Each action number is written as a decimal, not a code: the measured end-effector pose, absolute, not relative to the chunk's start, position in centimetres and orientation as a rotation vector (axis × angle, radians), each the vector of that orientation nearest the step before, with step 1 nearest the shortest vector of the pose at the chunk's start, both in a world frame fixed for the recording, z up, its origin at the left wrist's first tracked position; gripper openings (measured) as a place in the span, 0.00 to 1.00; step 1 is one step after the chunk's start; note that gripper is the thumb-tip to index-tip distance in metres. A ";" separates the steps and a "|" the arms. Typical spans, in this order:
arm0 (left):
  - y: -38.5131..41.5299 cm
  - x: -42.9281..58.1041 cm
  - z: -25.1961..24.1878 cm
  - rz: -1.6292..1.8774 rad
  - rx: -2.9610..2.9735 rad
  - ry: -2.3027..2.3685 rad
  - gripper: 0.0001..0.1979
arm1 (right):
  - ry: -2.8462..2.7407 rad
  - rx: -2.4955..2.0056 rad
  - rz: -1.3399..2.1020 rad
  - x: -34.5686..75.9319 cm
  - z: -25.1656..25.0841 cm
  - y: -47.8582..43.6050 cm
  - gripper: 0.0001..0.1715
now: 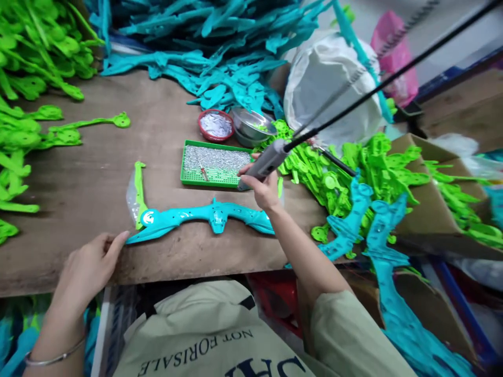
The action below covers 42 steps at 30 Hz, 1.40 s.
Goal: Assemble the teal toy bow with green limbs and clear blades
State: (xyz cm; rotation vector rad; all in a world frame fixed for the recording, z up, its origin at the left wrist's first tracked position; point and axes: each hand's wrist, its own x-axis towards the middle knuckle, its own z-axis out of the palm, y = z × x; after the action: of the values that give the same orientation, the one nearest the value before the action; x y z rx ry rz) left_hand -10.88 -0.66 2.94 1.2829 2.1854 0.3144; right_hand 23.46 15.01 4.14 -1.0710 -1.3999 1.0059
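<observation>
A blue plastic bow-shaped part [218,214] lies near the table's front edge, with a bird-like figure at its centre. My left hand [92,262] has its thumb and fingers closed on the part's left tip. In my right hand [265,188] is a grey electric screwdriver [269,159], tilted over the right end of the green tray [190,180]. Many small silver screws [220,158] and a thin red-and-metal tool [204,173] lie in that tray. A bright green piece [139,193] with clear film stands against the bow's left arm. My right forearm hides the bow's right end.
Green parts are heaped at left [39,47] and right [334,167]; blue parts [212,26] pile up at the back. A red bowl [216,125], a metal bowl [251,125] and a white sack [330,89] stand behind the tray. The screwdriver's black cord [393,73] crosses the upper right.
</observation>
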 end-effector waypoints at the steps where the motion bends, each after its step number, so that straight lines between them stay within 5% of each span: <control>1: -0.3 -9.8 3.1 0.372 1.446 2.298 0.21 | -1.438 -1.077 1.042 23.8 4.2 14.9 0.36; 5: 2.0 -4.5 2.9 0.765 2.181 1.890 0.20 | -1.555 -1.042 1.171 26.5 4.0 14.5 0.42; 9: 4.7 -1.3 1.1 0.501 2.550 1.482 0.28 | -1.747 -1.153 1.160 30.6 4.0 12.4 0.46; 16: 6.9 -1.0 -0.5 0.343 2.571 1.449 0.22 | -2.340 -1.537 0.867 33.8 3.1 6.3 0.55; 29: 3.3 -4.5 -1.8 0.513 2.573 1.500 0.18 | -2.454 -1.467 0.861 30.4 3.6 3.4 0.50; 36: 2.9 -3.4 -2.1 0.587 2.555 1.555 0.14 | -2.202 -1.319 0.683 32.8 6.8 10.6 0.19; 42: 2.6 -2.4 -2.4 0.601 2.436 1.622 0.13 | -2.220 -1.402 0.353 27.4 8.7 22.2 0.15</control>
State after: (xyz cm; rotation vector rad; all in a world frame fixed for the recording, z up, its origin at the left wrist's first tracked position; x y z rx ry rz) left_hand -2.45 2.60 -2.40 2.4359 1.6222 0.6012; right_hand 27.37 22.23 8.72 -1.4023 -2.2204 0.3534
